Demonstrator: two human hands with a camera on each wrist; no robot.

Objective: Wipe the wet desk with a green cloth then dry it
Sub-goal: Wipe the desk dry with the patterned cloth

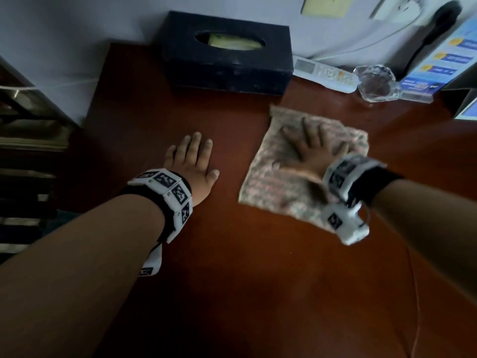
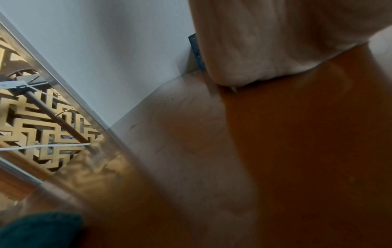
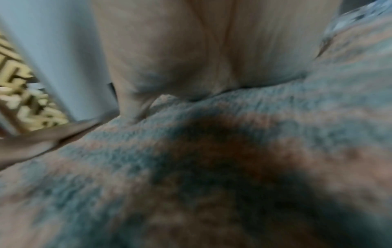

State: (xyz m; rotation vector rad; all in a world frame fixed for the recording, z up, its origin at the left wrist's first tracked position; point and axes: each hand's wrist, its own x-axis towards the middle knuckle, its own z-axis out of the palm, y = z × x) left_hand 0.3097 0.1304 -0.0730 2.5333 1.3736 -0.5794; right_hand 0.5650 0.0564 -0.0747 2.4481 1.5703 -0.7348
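Note:
A pale mottled cloth (image 1: 273, 177) lies spread flat on the reddish-brown desk (image 1: 232, 254), right of centre. My right hand (image 1: 309, 148) presses on it palm down with fingers spread straight; it is motion-blurred. In the right wrist view the palm (image 3: 201, 50) bears on the cloth's (image 3: 212, 167) blue-grey and tan nap. My left hand (image 1: 192, 161) lies flat on the bare desk to the cloth's left, fingers straight, holding nothing. The left wrist view shows that palm (image 2: 275, 42) resting on the wood (image 2: 297, 151).
A dark tissue box (image 1: 227, 50) stands at the desk's back edge against the wall. To its right lie a white remote (image 1: 325, 73), a clear glass piece (image 1: 376, 82) and a blue printed card (image 1: 444, 60). A gold lattice screen (image 2: 31, 125) stands left of the desk.

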